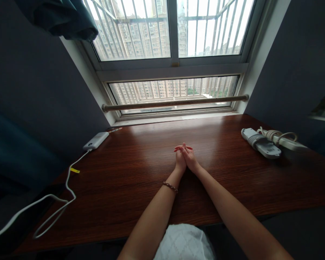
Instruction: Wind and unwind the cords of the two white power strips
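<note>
My left hand [180,160] and my right hand [189,156] are clasped together with fingers interlaced, each closed around the other. They rest over the middle of the dark reddish-brown wooden table [141,195]. A braided bracelet [170,186] circles my left wrist. No object shows between the palms, though their inner sides are hidden.
At the left edge lies a white power strip [96,141] with a looping white cable [68,180]; a yellow tag [75,170] is nearby. Two cord-wrapped power strips [268,146] lie at the right. Behind the table, a horizontal rail [176,103] crosses a barred window.
</note>
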The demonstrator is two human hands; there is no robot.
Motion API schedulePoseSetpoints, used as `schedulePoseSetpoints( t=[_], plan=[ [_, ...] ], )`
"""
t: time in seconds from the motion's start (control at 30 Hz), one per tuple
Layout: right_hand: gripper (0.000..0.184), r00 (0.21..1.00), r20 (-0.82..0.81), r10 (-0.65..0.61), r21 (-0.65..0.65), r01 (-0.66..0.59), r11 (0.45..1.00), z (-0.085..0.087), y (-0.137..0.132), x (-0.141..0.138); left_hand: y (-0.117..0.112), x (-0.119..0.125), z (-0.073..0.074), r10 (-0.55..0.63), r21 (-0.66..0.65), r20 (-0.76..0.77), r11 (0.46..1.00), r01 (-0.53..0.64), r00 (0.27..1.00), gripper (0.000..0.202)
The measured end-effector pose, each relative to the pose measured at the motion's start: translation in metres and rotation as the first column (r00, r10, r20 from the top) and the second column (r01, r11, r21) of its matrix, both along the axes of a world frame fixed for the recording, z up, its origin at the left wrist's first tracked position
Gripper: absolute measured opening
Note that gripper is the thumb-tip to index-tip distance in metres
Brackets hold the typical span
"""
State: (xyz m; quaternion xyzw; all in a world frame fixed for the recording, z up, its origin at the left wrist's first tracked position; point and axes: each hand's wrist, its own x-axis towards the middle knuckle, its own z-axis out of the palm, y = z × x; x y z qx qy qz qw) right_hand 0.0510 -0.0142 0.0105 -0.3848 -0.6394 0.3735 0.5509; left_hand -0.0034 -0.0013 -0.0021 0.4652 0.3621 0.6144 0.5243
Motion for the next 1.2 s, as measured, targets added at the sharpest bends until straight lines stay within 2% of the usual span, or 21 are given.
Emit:
schedulePoseSetpoints(
  t=[0.23, 0.83, 1.2],
  plan=[
    [0.049, 1.000, 0.001, -0.009, -0.001, 0.009, 1.000, 0.0035, -0.0022, -0.0006, 0.0029, 0.0017, -0.0023, 0.001, -0.009, 0.014, 1.000, 0.000, 1.000, 0.054],
    [0.045, 1.000, -0.001, 0.004, -0.011, -0.004, 1.000, 0.0059, -0.0031, 0.0006, 0.0013, 0.0001, -0.0008, 0.003, 0.003, 0.004, 1.000, -0.003, 1.000, 0.053],
    [0.045, 1.000, 0.009, 0.002, -0.009, -0.002, 1.000, 0.0041, -0.0024, 0.0007, 0.0028, 0.0003, -0.0040, 0.006, 0.000, -0.004, 1.000, -0.006, 1.000, 0.047]
  ],
)
